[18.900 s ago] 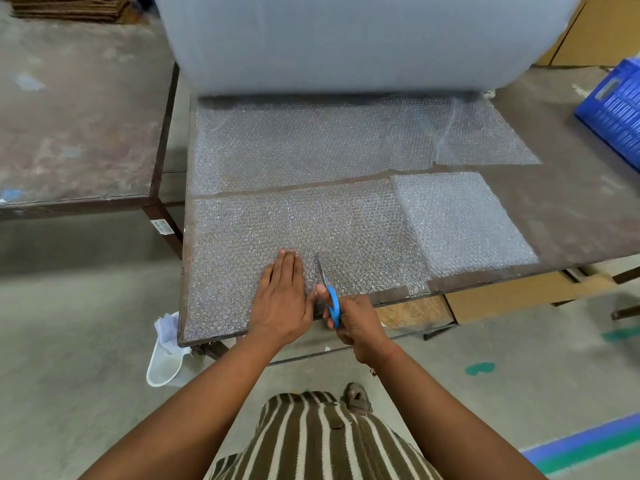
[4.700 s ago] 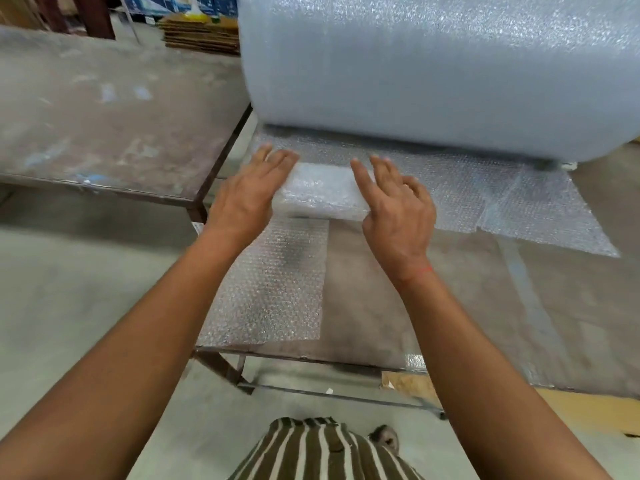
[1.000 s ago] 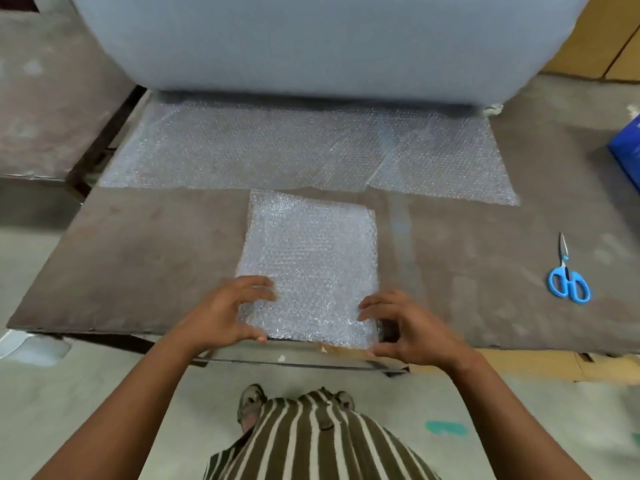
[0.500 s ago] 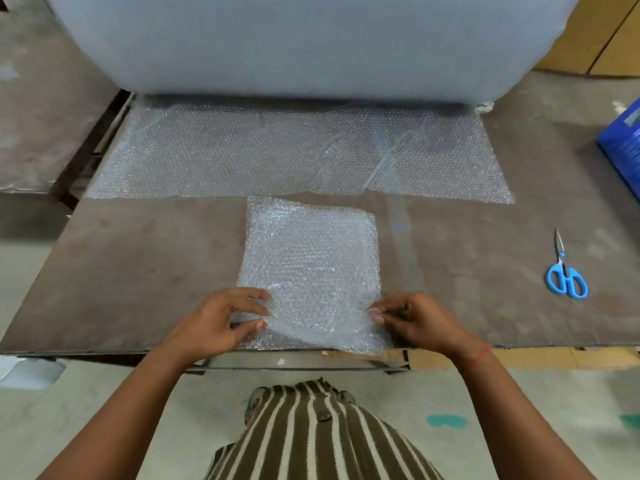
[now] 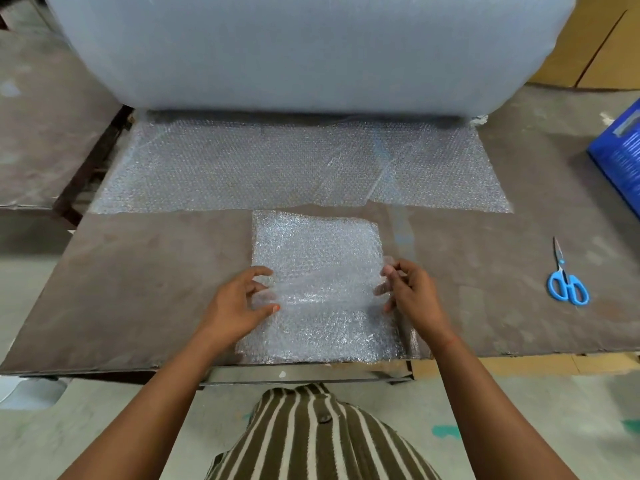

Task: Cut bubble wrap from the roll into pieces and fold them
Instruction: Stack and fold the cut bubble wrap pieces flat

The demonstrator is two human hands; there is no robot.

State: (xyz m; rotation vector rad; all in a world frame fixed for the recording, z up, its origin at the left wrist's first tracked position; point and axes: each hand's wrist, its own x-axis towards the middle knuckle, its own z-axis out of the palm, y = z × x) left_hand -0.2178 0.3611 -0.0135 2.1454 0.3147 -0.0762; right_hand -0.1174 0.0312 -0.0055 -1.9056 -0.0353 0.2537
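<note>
My workshop, seen from my bench

My worn brown table stands on a grey concrete floor; a second table sits just beside its left edge, cardboard beyond its far right corner.

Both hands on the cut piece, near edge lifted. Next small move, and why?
Probably carry the lifted edge forward to the far edge and press it flat. The left hand and right hand each pinch a side of the piece, its near part is raised and curling over, and the far part lies flat on the table, so a fold looks half made.
</note>
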